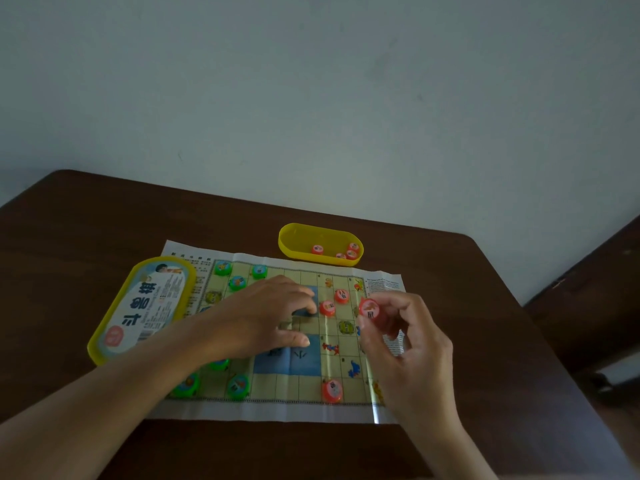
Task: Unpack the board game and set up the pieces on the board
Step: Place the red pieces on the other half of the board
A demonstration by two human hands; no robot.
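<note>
A: R hand (405, 337) pinches red piece (370, 308) over board (311, 410), right side. L hand (266, 313) flat, fingers straight, pinning the sheet.
B: Step?
A: Placing reds (327, 308), I judge. Next: match piece to its square.
B: Count?
A: 3 on board, 4 in tray (320, 233), 6 greens (237, 282) visible.

Left hand (266, 313) covers the board's (346, 388) centre; green piece (219, 364) at eight o'clock half hidden under the forearm; margin print (382, 289) unreadably small.
</note>
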